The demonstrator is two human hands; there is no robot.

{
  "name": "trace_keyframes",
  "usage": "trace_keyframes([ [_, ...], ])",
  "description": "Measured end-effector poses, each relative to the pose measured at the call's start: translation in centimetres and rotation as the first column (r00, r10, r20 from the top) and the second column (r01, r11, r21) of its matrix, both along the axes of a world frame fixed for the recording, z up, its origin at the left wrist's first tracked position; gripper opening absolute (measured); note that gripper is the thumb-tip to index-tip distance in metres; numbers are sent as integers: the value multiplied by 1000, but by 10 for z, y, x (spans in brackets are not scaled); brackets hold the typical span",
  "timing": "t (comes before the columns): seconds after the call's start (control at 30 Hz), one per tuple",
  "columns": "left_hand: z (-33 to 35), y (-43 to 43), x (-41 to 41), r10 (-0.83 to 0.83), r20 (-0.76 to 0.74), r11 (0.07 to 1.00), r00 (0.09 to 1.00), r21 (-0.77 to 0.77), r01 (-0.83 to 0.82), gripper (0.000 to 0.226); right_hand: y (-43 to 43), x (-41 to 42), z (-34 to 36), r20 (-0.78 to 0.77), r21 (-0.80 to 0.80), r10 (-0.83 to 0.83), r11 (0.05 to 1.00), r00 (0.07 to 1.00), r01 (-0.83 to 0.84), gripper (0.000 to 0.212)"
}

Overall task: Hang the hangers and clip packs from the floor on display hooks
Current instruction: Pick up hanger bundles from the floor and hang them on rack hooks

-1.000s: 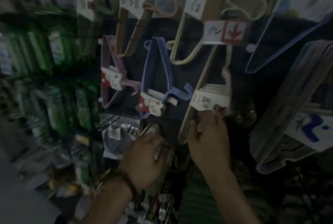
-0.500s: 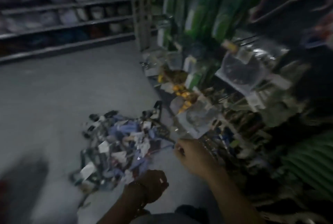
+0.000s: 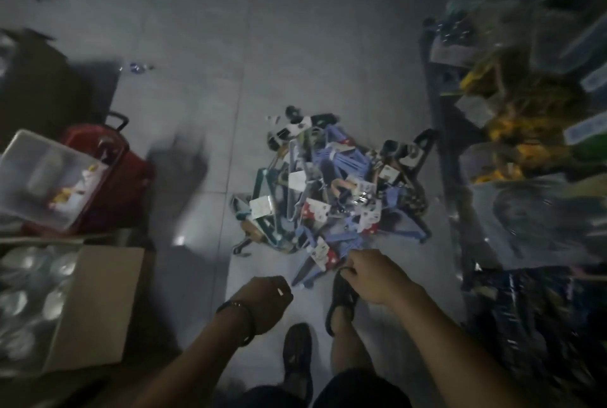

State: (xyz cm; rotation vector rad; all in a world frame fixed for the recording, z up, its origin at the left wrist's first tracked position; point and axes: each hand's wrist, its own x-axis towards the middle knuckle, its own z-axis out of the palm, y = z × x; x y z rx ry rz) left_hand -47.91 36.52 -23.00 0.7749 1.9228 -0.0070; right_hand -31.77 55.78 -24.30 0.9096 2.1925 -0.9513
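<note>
A tangled pile of hangers and clip packs [image 3: 331, 197] lies on the grey floor [image 3: 295, 46]; blue, teal and dark hangers mix with white and red label cards. My right hand [image 3: 374, 276] hovers at the pile's near edge, just short of a blue hanger [image 3: 312, 271], with its fingers loosely curled and nothing seen in them. My left hand [image 3: 266, 302] hangs lower left of the pile, apart from it, with the fingers curled under like a fist and nothing visible in it. The display hooks are out of view.
A stocked display rack [image 3: 525, 144] lines the right side. At the left are an open cardboard box [image 3: 98, 309], a red basket [image 3: 108, 177] and a clear plastic tub [image 3: 39, 177]. My two shod feet [image 3: 297, 361] stand just below the pile.
The view swung from the hanger display down to the floor. Both hands left the hanging packs and dropped toward the pile; the right hand is now at its near edge.
</note>
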Motion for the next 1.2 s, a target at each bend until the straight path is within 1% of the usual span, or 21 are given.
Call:
trace_keyframes([
  [0.07, -29, 5, -20, 99, -1, 995, 995, -34, -99, 28, 16, -30, -38, 22, -46, 54, 998, 998, -53, 25],
  [0.17, -79, 13, -44, 193, 13, 977, 981, -96, -191, 26, 38, -69, -100, 66, -114, 106, 989, 992, -98, 27],
  [0.27, -146, 25, -67, 252, 39, 960, 967, -139, -245, 26, 58, -103, -170, 84, -182, 99, 980, 992, -82, 24],
  [0.37, -227, 47, -90, 288, 48, 950, 957, -141, -279, 26, 77, -134, -248, 121, -198, 53, 980, 991, -28, 21],
  [0.5, -348, 79, -122, 346, 30, 936, 938, -77, -343, 38, 109, -179, -359, 122, -96, -68, 992, 990, 80, 24],
  [0.53, -379, 90, -132, 347, 28, 937, 937, -52, -346, 40, 121, -192, -390, 119, -69, -72, 994, 990, 81, 25],
  [0.6, -436, 113, -154, 343, 14, 939, 939, 20, -344, 41, 145, -222, -444, 142, -11, -25, 1000, 990, 26, 31],
  [0.63, -461, 124, -164, 353, 0, 934, 936, 57, -352, 42, 157, -238, -464, 147, 31, -23, 999, 989, 18, 41],
  [0.7, -501, 141, -179, 369, -29, 924, 929, 114, -364, 50, 179, -267, -497, 148, 173, -80, 983, 986, 54, 67],
  [0.73, -517, 146, -184, 380, -30, 920, 924, 120, -374, 55, 187, -281, -508, 159, 237, -144, 966, 977, 104, 75],
  [0.8, -549, 149, -191, 414, -21, 905, 910, 116, -409, 62, 203, -303, -537, 172, 296, -256, 935, 951, 198, 82],
  [0.83, -558, 149, -192, 440, -5, 892, 898, 117, -437, 66, 206, -308, -549, 183, 288, -271, 934, 945, 212, 81],
  [0.87, -567, 146, -192, 472, 14, 876, 882, 107, -471, 69, 206, -310, -563, 178, 252, -272, 942, 946, 224, 75],
  [0.93, -581, 141, -190, 503, 41, 857, 863, 100, -505, 77, 203, -309, -579, 108, 184, -292, 945, 950, 270, 49],
  [1.0, -586, 136, -188, 506, 72, 856, 860, 83, -510, 81, 197, -307, -575, 49, 201, -327, 929, 944, 312, 29],
  [1.03, -586, 134, -187, 502, 92, 858, 860, 75, -509, 82, 195, -309, -569, 27, 207, -365, 913, 930, 352, 22],
  [1.07, -584, 132, -186, 504, 116, 856, 856, 65, -513, 82, 196, -311, -564, -6, 182, -407, 898, 913, 401, 19],
  [1.13, -579, 131, -186, 524, 140, 842, 840, 63, -535, 87, 189, -321, -543, -84, 39, -486, 871, 870, 491, 15],
  [1.2, -570, 132, -187, 552, 149, 819, 821, 88, -567, 97, 173, -336, -516, -123, -132, -613, 789, 780, 600, 10],
])
